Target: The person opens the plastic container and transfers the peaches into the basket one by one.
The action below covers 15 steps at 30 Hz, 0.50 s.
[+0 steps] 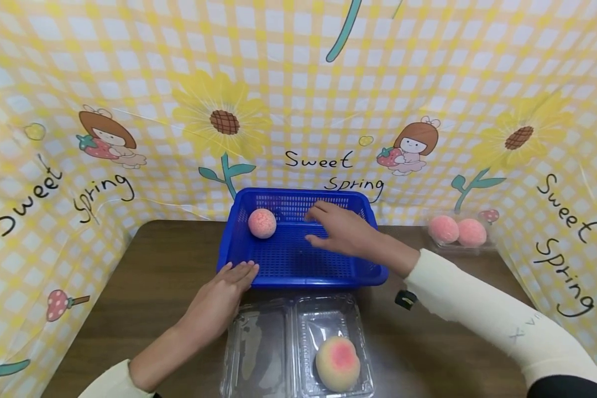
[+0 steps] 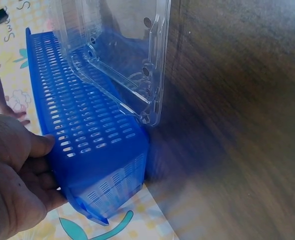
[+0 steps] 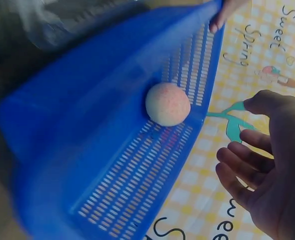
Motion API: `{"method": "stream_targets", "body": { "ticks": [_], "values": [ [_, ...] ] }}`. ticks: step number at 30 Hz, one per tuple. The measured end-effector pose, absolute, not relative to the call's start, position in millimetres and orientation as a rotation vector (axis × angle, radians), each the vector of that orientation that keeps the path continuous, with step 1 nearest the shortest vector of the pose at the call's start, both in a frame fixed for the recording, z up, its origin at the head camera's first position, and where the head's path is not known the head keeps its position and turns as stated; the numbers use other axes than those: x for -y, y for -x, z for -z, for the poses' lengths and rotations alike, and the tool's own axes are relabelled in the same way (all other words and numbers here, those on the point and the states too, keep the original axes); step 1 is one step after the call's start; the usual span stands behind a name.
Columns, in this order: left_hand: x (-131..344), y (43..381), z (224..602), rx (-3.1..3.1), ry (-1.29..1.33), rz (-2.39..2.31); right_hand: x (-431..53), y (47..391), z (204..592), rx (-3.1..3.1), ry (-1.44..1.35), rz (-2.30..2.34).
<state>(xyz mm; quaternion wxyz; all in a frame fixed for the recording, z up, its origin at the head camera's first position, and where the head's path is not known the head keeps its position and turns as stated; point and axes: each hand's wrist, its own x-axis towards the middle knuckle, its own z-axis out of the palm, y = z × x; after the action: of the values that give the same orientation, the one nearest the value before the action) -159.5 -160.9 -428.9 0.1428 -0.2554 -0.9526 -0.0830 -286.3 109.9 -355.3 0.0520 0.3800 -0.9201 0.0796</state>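
Note:
A blue plastic basket (image 1: 298,265) with slotted walls stands at the back of the table. Inside it, toward the left end, lies a round pink peach (image 1: 262,223). My left hand (image 1: 224,296) holds the basket's front left corner; the left wrist view shows the thumb (image 2: 41,146) against the outer wall by the rim. Over the right half of the basket hovers my right hand (image 1: 345,229), fingers loosely bent and holding nothing. In front of the basket, a clear hinged plastic box (image 1: 258,348) lies open, with a cream peach with a pink blush (image 1: 338,364) in its right half.
Two pink peaches (image 1: 457,230) sit in a clear container at the table's back right. A checked yellow cloth (image 1: 298,99) with printed flowers and lettering rises around the back and sides of the dark wooden table (image 1: 428,342).

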Motion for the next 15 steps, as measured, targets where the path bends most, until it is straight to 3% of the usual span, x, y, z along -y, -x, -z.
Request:
{"method": "stream_targets", "body": {
  "ticks": [15],
  "values": [
    [160.9, 159.8, 430.9, 2.738, 0.736, 0.259, -159.8, 213.7, 368.7, 2.776, -1.207, -0.573]
  ]
}}
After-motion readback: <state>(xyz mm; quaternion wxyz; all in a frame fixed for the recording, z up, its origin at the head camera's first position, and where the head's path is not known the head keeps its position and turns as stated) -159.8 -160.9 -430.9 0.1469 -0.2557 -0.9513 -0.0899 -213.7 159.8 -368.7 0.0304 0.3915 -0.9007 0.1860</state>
